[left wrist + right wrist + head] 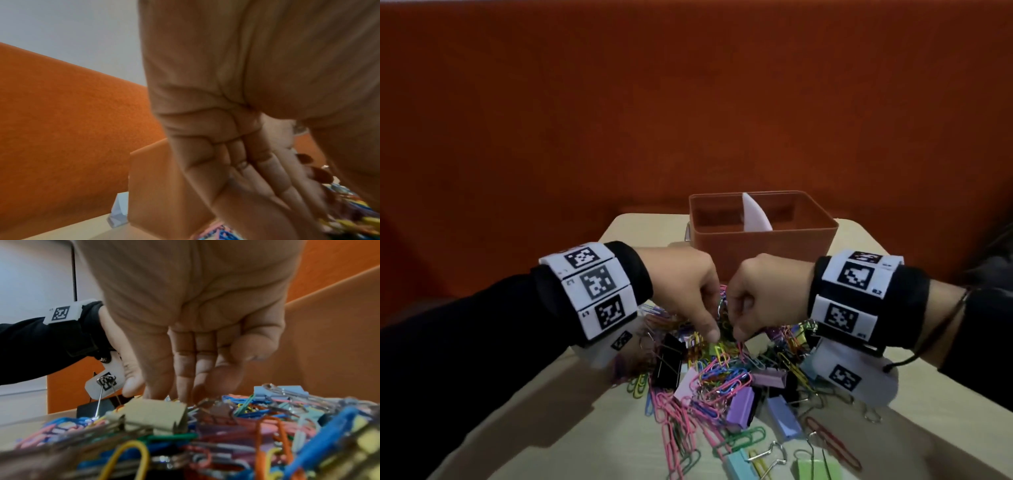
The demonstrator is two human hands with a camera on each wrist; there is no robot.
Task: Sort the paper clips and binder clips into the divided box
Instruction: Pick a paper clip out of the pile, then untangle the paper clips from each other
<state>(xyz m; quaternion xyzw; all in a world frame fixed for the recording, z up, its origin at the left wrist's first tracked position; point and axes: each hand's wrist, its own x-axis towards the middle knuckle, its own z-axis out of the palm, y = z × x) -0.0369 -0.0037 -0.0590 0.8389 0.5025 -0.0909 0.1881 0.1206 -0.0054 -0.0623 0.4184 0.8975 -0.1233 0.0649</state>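
An orange divided box [760, 255] with a white divider [755, 214] stands at the table's far side. In front of it lies a tangled pile of coloured paper clips and binder clips [722, 373]. Both hands hang over the pile's middle, knuckles nearly touching. My left hand [709, 330] has thumb and fingers curled down, pinching into paper clips. My right hand [738, 334] does the same just beside it. In the right wrist view my right hand [176, 395] points its digits down behind a beige binder clip [154, 413], which hides the tips. The left wrist view is blurred.
A black binder clip [669, 359] lies under my left wrist, and a purple one [739, 407] sits toward me. Loose clips spread toward the near table edge. Bare table [571, 428] shows at the left. An orange wall rises behind.
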